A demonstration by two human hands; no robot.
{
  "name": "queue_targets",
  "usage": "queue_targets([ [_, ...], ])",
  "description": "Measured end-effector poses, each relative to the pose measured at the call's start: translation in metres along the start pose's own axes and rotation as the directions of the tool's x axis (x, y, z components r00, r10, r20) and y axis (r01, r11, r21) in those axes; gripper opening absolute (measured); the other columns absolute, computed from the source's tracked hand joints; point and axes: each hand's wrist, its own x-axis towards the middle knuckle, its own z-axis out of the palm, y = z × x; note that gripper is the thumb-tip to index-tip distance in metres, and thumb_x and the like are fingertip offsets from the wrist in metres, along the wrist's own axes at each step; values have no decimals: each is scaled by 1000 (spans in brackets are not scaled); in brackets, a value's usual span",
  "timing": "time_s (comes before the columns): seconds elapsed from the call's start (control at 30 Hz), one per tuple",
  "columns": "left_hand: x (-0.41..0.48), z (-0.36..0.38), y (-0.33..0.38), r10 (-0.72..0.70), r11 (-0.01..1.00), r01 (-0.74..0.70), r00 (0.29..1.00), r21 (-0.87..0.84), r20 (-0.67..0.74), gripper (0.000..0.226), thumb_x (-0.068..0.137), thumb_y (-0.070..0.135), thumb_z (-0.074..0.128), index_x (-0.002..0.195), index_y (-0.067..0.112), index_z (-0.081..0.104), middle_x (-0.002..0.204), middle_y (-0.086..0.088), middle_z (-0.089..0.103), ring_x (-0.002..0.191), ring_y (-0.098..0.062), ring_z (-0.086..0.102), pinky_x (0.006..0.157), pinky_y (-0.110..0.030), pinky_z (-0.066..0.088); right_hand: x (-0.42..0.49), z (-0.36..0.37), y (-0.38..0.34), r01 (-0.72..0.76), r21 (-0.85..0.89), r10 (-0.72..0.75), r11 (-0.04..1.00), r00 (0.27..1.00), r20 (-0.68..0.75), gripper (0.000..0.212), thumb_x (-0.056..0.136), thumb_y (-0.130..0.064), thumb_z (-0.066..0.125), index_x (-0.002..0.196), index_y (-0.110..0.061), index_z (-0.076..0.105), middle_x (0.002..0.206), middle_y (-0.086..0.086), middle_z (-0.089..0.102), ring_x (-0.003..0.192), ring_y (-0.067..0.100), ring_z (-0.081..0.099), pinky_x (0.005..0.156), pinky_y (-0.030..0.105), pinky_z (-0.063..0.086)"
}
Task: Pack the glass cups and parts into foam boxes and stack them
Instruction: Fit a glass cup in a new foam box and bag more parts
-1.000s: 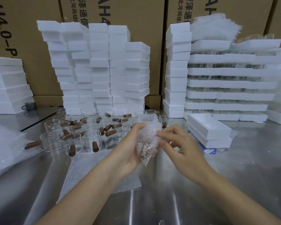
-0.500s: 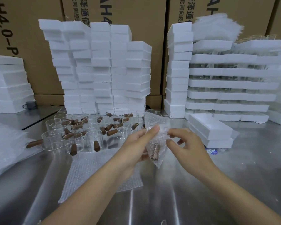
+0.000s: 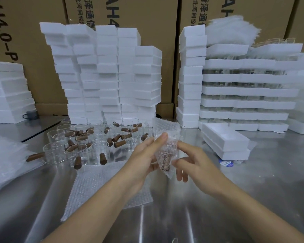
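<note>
- Bubble wrap pile (image 3: 5,155) lies at the left edge of the frame on the steel table (image 3: 253,199)
- Foam stack (image 3: 7,92) stands at the upper left, with a small grey mug (image 3: 32,114) just beside its base
- Cups (image 3: 77,148) of clear glass with brown handles crowd the table left of centre, in front of the tall foam blocks (image 3: 104,72); some handles point toward the camera
- Bubble sheet (image 3: 102,186) lies flat on the table below the cups, partly under the left forearm
- Left hand (image 3: 144,155) at centre frame is closed on the pouch (image 3: 165,148), thumb pressed on its front, fingers curled behind
- The pouch is a small bubble-wrap bag, held upright above the table between both hands; brown part shows through its lower half, top end empty and sticking up
- Right hand (image 3: 195,162) touches the pouch's right edge with index finger and thumb pinched on it, the other fingers loosely curled below
- Foam box (image 3: 225,137) lies on the table right of the hands, on top of another one
- Packed stack (image 3: 244,92) of foam trays with glass between layers fills the upper right, topped by a foam-sheet pile (image 3: 230,30)
- Cartons (image 3: 147,14) with printed lettering form the back wall
</note>
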Motion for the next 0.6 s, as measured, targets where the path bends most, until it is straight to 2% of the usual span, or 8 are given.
queue_targets([
  [0.07,1,2,-2,1,1000,-1,1000,-10,-2,56,92,74,69,127,32,76,120,-5,80,101,-20,75,99,-42,52,1,2,2,0,-26,-4,1000,990,-139,28,101,-9,64,123,-25,67,74,-1,70,57,21,58,57,27,47],
  [0.13,1,3,-2,5,999,-5,1000,-37,-4,50,94,74,64,125,37,77,121,-2,80,102,-18,76,102,-44,51,1,1,1,30,-14,-32,999,974,-225,38,97,-15,62,131,-30,65,100,-19,75,56,24,52,55,30,46],
  [0.2,1,4,-1,-5,999,5,1000,-47,9,49,94,76,62,126,41,77,122,0,80,102,-15,76,104,-45,50,0,0,0,34,-8,-35,999,978,-203,51,94,-17,61,142,-34,60,118,-26,72,55,26,51,57,35,48],
  [0.3,0,3,-1,-33,999,34,999,-35,34,55,88,81,65,123,41,78,121,1,80,96,-10,74,95,-38,51,-3,3,0,-48,8,49,999,996,-71,73,88,-28,65,157,-37,44,104,-12,77,56,21,62,63,33,55],
  [0.37,1,2,-3,-70,997,70,997,-22,15,57,84,83,66,120,41,80,118,2,80,94,-8,75,90,-35,51,-3,3,-1,-78,-12,78,997,997,-20,77,86,-33,64,159,-36,40,116,10,77,59,22,66,68,39,57],
  [0.43,2,1,-3,-112,994,112,994,13,2,53,84,84,66,115,43,81,111,6,81,88,-5,75,82,-33,49,0,-3,-1,-73,-11,73,997,997,24,71,89,-33,63,158,-34,44,122,19,72,60,23,65,65,41,56],
  [0.53,3,0,-5,-164,986,164,986,23,-2,44,80,79,75,104,43,84,98,10,81,83,-8,74,75,-28,50,5,-12,5,-13,49,10,999,997,71,39,99,-29,62,138,-33,65,101,15,72,62,18,61,56,29,52],
  [0.6,3,0,-6,-177,984,177,984,3,-2,42,77,73,82,103,40,84,95,7,82,80,-11,72,72,-26,52,9,-17,12,10,5,-9,1000,999,-39,21,105,-25,65,121,-35,74,95,1,75,61,11,65,55,21,49],
])
